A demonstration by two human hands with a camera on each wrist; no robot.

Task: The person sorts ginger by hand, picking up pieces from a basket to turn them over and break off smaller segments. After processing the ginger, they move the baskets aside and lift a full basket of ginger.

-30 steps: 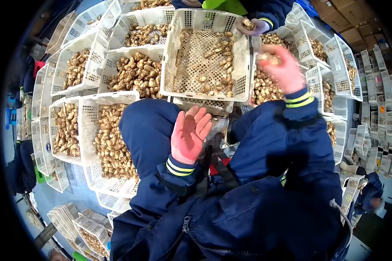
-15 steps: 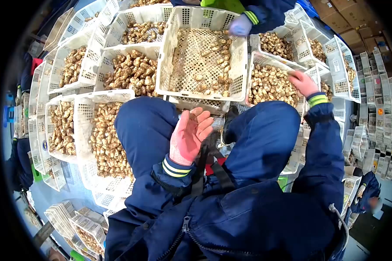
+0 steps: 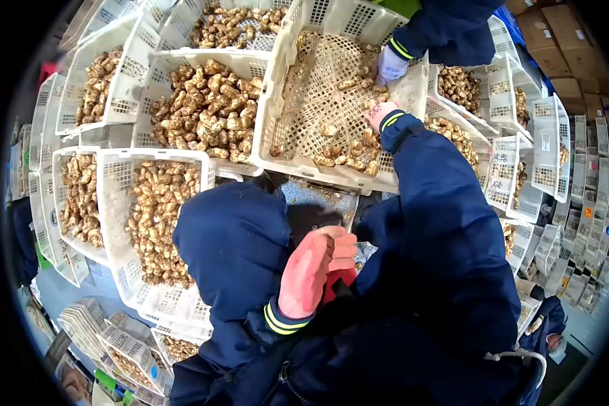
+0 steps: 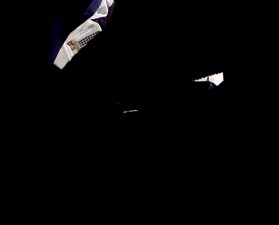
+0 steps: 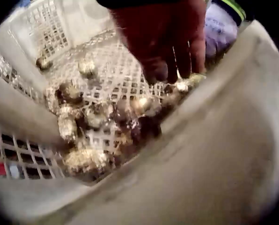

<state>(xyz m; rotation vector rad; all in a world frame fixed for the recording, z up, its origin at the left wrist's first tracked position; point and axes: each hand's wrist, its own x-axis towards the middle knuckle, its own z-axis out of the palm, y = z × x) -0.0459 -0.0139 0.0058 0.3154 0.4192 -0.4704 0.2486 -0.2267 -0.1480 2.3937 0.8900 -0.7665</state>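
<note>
My right hand (image 3: 382, 114), in a pinkish glove, reaches into the large white mesh crate (image 3: 266, 111) at its right side. In the right wrist view its fingers (image 5: 170, 65) point down, fairly straight, with the tips right at several knobbly brown tubers (image 5: 85, 160). More tubers (image 3: 348, 161) lie in a loose row along that side of the crate floor. My left hand (image 3: 306, 274), also in a pinkish glove, hovers over my lap with fingers loosely curled and palm turned sideways. The left wrist view is nearly black.
Another person's hand in a pale lavender glove (image 3: 391, 65) works in the same crate, just beyond mine. White crates with tubers stand close on the left (image 3: 206, 111) and right (image 3: 453, 135). Cardboard boxes (image 3: 561, 40) and stacked crates (image 3: 589, 203) line the far right.
My right hand went from over the tuber crate at right, where it let go of a tuber, into the central crate. My left hand turned sideways and lowered. The other person's hand reached in.
</note>
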